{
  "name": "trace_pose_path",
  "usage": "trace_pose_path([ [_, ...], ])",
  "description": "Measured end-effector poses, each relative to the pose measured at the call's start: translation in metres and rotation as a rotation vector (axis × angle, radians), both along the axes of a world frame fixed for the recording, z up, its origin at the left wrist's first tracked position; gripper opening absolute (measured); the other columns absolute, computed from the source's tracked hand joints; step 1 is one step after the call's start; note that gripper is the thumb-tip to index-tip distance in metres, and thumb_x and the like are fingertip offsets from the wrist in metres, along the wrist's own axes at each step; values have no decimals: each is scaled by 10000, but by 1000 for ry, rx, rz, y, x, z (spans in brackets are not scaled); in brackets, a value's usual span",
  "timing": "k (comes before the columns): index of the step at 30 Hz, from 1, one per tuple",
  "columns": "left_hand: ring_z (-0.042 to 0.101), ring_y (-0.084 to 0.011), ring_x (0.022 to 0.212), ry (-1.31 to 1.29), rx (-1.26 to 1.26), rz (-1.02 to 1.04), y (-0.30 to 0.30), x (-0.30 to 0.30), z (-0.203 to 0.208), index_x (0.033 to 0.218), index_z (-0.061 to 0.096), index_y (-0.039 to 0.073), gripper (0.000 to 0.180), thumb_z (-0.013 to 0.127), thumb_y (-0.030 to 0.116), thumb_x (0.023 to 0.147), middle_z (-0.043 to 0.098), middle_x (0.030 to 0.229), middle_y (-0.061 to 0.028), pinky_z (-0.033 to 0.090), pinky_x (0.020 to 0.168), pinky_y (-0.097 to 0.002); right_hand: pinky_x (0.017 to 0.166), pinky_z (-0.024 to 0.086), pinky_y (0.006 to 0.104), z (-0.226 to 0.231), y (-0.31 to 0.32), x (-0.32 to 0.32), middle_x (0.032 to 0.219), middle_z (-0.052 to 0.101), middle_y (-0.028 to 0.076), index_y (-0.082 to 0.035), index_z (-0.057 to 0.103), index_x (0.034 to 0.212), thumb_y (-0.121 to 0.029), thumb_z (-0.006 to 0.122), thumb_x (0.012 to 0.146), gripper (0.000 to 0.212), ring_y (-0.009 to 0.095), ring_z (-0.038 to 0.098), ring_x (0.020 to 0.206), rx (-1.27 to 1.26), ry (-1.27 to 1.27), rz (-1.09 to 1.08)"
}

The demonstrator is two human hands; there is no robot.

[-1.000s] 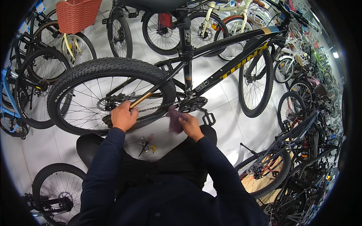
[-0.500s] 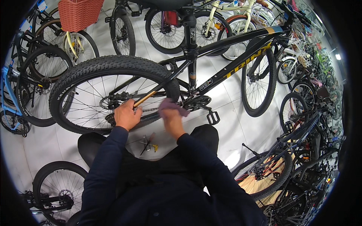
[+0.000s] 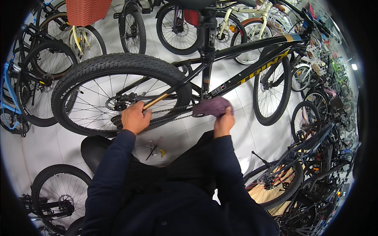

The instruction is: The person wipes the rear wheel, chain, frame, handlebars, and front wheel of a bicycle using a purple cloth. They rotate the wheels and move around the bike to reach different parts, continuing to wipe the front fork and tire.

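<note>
A: What's the left hand (image 3: 136, 118) up to?

B: It's closed on the lower end of the tan-marked seat stay (image 3: 156, 101) of a black mountain bike (image 3: 252, 76), with the rear cassette (image 3: 117, 120) just to its left

A: And the right hand (image 3: 224, 125)?

B: Holding a purple cloth (image 3: 212, 107), bunched between thumb and fingers; the cloth spreads from the fingertips toward the left hand and covers the crank area, though I can't tell which parts it touches underneath

A: Where's the chain (image 3: 182, 117) then?

B: Between the two hands, running from beside the left one to the edge of the cloth

A: Anything closer to the body?

B: A few small tools (image 3: 151, 148) lie on the floor (image 3: 183, 137) between the hands and the body, with a yellow piece (image 3: 162, 152) among them

A: Beyond the hands?

B: The knobbly rear tyre (image 3: 118, 59) arches past the left hand, a red basket (image 3: 88, 11) sits farther off that way, and the front wheel (image 3: 272, 92) stands beyond the right hand, to its right
</note>
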State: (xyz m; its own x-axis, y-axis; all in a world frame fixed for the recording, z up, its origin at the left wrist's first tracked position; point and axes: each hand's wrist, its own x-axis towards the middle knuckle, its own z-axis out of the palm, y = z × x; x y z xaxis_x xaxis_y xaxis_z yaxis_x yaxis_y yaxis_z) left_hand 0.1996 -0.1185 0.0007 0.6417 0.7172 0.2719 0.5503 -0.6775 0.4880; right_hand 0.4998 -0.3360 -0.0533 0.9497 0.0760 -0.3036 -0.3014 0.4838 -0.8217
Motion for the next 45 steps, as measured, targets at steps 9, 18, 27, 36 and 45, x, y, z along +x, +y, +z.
trace_pose_path([
  [9,683,-379,766,12,-15,5,-2,2,1,886,622,64,296,732,336,850,687,797,-143,519,675,-505,771,544,390,-36,2,-67,877,738,158,-7,746,1012,-237,744,930,244,273,703,813,-867,-642,690],
  [18,679,-377,757,-4,0,4,-2,3,2,873,603,67,304,732,342,849,683,780,-139,515,669,-502,747,558,372,-36,27,-80,945,767,168,-21,748,1116,-204,719,929,263,272,730,797,-827,-494,475],
  [27,681,-372,765,6,0,4,-1,2,1,881,606,68,308,733,345,844,683,788,-140,510,665,-501,640,591,516,-15,47,-70,796,725,151,-63,656,991,-169,568,950,144,402,734,720,-1669,-1163,739],
  [36,682,-376,771,28,-25,13,-2,2,3,885,614,75,295,731,342,844,687,798,-142,513,677,-505,729,598,497,14,33,-57,847,731,242,-17,670,956,-260,684,900,250,426,723,780,-1400,-962,1257],
  [45,671,-388,736,-6,11,18,-2,3,-1,862,605,71,297,730,340,846,667,755,-148,509,660,-509,625,563,510,-1,36,-55,864,699,163,-98,617,1030,-243,683,922,192,396,707,721,-1471,-1267,629],
])
